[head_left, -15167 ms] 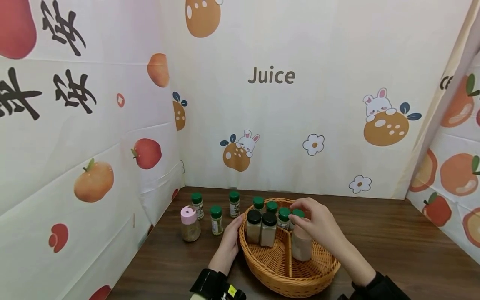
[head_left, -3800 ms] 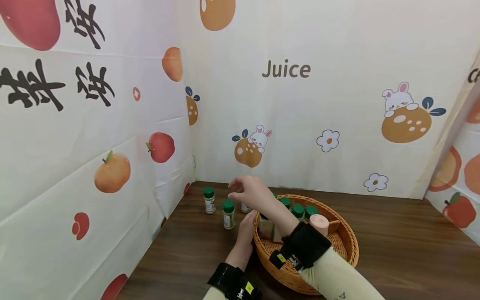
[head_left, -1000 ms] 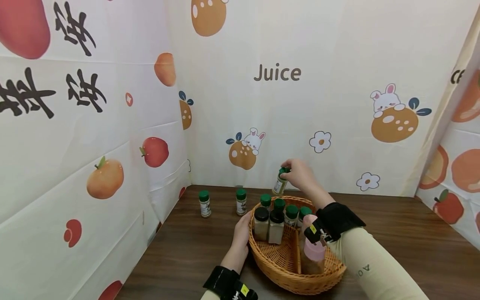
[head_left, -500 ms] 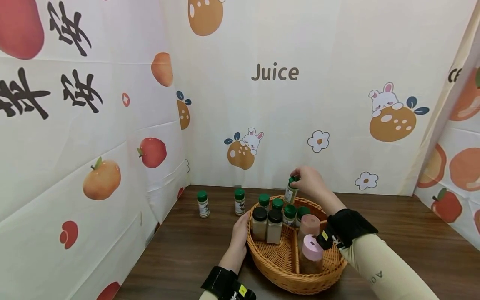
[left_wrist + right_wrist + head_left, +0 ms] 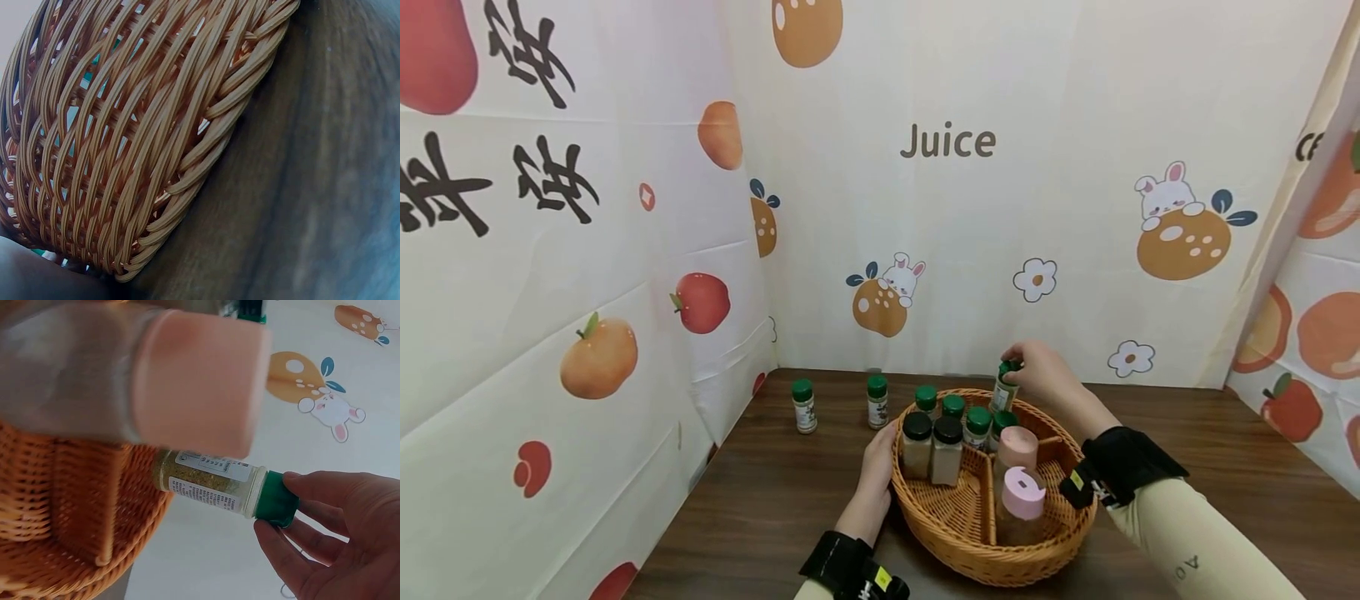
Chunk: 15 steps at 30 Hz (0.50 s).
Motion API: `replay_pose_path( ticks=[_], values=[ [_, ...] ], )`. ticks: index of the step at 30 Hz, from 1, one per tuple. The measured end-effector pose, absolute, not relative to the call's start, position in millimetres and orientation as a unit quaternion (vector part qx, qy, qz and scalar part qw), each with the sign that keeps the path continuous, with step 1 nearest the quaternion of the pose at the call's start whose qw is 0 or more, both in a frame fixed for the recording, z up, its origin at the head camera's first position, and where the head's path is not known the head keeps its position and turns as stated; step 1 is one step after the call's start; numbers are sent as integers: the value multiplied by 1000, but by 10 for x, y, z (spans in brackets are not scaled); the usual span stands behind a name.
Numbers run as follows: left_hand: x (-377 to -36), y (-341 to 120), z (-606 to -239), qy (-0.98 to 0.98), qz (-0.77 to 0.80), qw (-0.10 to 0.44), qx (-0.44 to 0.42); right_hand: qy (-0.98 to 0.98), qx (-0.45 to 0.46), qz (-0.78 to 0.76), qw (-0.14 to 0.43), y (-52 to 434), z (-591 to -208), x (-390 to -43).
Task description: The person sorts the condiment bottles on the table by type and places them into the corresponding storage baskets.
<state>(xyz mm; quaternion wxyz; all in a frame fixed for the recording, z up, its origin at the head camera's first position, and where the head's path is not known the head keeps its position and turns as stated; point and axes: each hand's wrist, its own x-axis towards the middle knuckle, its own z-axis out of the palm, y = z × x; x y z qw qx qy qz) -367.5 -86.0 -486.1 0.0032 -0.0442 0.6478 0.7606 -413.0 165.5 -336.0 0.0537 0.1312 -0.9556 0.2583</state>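
R hand [image 5: 1037, 373] pinches green-cap spice jar [image 5: 219, 482] by cap, over far rim of wicker basket [image 5: 970, 533], placing step in hand; L hand [image 5: 876, 467] flat vs basket side, fingers relaxed; next prob. needs lowering jar upright beside other green-caps [image 5: 966, 412] w/o knocking them.

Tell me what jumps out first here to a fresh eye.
The wicker basket at table centre, packed with spice jars. The right hand pinches a green-capped jar by its cap over the basket's far rim, while the left hand rests against its left wall. Two more green-capped jars stand on the table to the left.
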Motion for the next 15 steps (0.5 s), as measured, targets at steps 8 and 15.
replay_pose_path(
  ticks=[8,15],
  values=[
    [-3703,-875,-4877,650,759,5,-49,-954,146,255,56,1871,-3502,-4013],
    [-3699,-869,-4878,649,759,9,-45,-958,134,248,46,1953,-3610,-3898]
  ],
)
